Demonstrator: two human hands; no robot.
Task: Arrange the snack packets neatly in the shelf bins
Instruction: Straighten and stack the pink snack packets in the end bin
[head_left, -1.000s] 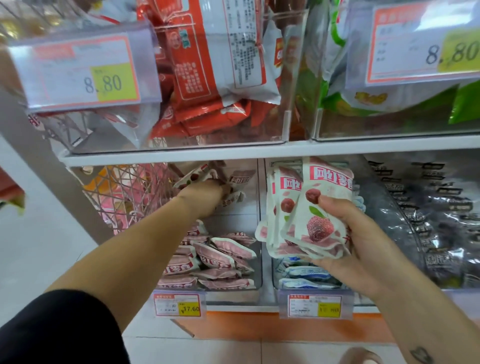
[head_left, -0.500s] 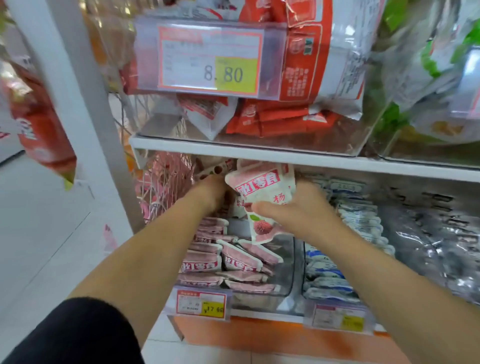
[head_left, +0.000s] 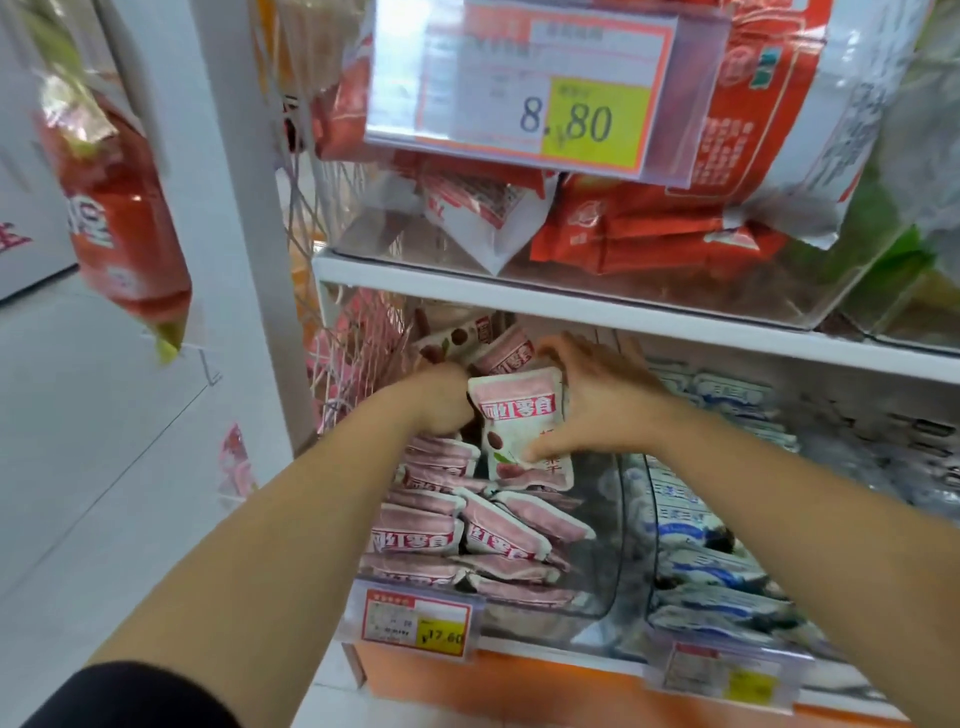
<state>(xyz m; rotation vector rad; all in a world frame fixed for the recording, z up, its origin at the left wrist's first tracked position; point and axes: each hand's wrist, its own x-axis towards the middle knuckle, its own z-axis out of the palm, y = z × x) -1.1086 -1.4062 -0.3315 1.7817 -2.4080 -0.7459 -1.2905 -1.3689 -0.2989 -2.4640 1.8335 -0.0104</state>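
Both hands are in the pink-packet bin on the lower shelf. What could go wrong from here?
1. The right hand grips the upright packet by one side; it could slip onto the loose packets below.
2. Those lie at crossed angles, so it may not stand straight.
3. The left hand seems to prop the rear packets; letting go may tip them forward.
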